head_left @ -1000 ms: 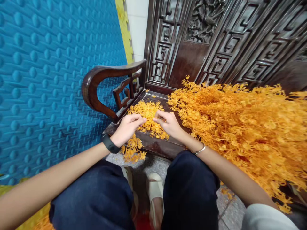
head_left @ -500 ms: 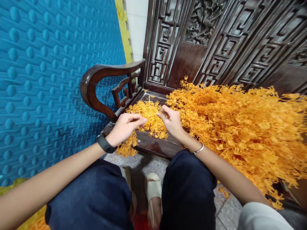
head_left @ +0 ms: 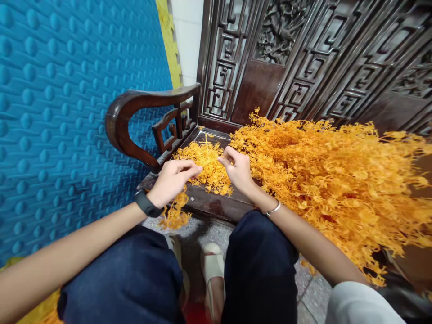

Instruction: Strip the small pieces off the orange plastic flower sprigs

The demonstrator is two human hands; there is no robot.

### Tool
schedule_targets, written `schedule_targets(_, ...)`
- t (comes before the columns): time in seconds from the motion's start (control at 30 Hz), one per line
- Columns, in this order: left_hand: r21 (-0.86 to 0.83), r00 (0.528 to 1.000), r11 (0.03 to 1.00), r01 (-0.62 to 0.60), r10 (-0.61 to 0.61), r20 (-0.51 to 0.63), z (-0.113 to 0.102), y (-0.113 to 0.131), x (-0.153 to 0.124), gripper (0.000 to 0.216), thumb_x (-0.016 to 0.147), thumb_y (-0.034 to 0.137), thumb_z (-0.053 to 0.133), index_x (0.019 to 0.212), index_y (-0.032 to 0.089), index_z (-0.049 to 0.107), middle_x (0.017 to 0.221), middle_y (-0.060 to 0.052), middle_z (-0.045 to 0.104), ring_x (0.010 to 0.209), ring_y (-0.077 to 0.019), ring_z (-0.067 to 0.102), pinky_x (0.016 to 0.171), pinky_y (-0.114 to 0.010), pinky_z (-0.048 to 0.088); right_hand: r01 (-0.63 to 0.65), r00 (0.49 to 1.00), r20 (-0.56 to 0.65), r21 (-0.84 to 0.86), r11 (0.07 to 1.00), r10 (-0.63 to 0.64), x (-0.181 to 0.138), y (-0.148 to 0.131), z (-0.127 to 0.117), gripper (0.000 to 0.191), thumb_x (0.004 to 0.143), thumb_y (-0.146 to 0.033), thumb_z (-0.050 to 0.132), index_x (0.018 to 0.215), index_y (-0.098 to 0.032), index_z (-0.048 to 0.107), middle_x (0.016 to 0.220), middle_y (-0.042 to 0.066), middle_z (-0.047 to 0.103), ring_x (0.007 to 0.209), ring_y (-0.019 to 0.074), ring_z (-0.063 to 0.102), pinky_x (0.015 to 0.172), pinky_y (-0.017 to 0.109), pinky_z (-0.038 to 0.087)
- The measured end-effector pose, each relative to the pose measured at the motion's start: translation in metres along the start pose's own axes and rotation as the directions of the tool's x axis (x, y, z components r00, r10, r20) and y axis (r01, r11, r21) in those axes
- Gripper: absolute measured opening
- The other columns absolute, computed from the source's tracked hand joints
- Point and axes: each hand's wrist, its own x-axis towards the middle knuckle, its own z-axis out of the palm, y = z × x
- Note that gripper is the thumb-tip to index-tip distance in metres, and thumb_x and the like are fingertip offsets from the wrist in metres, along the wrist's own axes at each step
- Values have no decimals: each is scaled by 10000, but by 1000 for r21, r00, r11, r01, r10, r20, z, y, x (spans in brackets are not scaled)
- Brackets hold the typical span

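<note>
My left hand, with a dark band at its wrist, is closed in a pinch over the front left of the seat. Below its fingers hangs an orange artificial flower sprig, which it seems to hold. My right hand, wearing a silver bangle, is also pinched. Whatever its fingertips grip is too small to make out. Between and behind both hands lies a small heap of orange plastic flower pieces. A much larger pile of orange artificial flower sprays fills the seat on the right.
The dark wooden bench has a curved armrest at left and a carved backrest behind. A blue textured mat with yellow edging stands beyond the armrest. My knees are close to the seat's front edge.
The view has shifted slightly, moving everything a little to the left. The hanging sprig has swung and looks narrower. Both hands keep nearly the same pinched pose.
</note>
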Motion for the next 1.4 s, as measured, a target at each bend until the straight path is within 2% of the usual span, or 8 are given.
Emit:
schedule_targets(0.2,-24,988,999,34,-37,-148,-25,-4,-12,270,711,321,599,495,167,554,512,22,499,548,-106,431,547,-238,335,-251,945,-160,202,947,285,-3,41,-22,240,720,-231,580,577,-198,389,507,-54,422,473,87,403,493,239,315)
schedule_targets(0.53,-173,981,982,72,-102,-168,-36,-18,-14,125,728,279,611,698,215,715,785,-15,713,831,-188,633,780,-269,474,-400,913,47,294,868,404,22,80,14,243,618,-253,674,790,-171,523,712,-4,579,622,117,566,652,293,468)
schedule_targets(0.73,-256,985,965,59,-99,-143,-34,-20,-11,95,707,287,679,754,242,747,914,-21,734,919,-213,646,843,-316,490,-184,961,244,201,962,133,13,40,10,373,652,-248,712,1000,-178,594,1141,87,600,1038,196,546,907,394,416)
schedule_targets(0.83,-221,990,975,38,-66,-123,-28,-18,-7,108,707,282,696,782,227,751,945,-33,732,937,-202,642,882,-314,470,-92,868,490,311,946,-77,2,-4,10,216,797,-355,597,885,-161,633,949,57,663,883,151,601,829,328,452)
schedule_targets(0.93,-187,993,982,-22,0,-114,-20,-13,-3,150,713,295,693,790,177,745,928,-64,726,879,-194,643,836,-308,479,-10,806,550,382,924,-219,-6,-33,18,283,764,-411,639,882,-155,622,911,45,656,837,140,597,798,296,455)
schedule_targets(1.03,-207,993,977,-56,32,-117,-14,-9,0,203,703,310,705,815,144,736,931,-77,724,863,-195,643,794,-298,490,16,824,530,330,944,-200,-10,-39,24,223,753,-346,660,808,-137,605,787,30,631,722,131,572,709,283,451)
schedule_targets(1.13,-273,988,961,-44,2,-155,-10,-5,3,267,681,325,726,870,136,724,951,-75,726,892,-199,645,803,-290,491,-142,839,537,366,920,-84,-9,-35,21,117,798,-250,585,749,-145,571,647,-15,563,584,101,535,606,256,435)
schedule_targets(1.4,-381,982,923,-59,-15,-189,-8,-1,7,390,725,470,655,933,140,650,938,-66,704,942,-177,617,880,-279,441,-286,872,485,621,730,-71,-5,-34,1,130,807,-304,563,874,-194,544,796,-8,557,678,83,508,666,235,448)
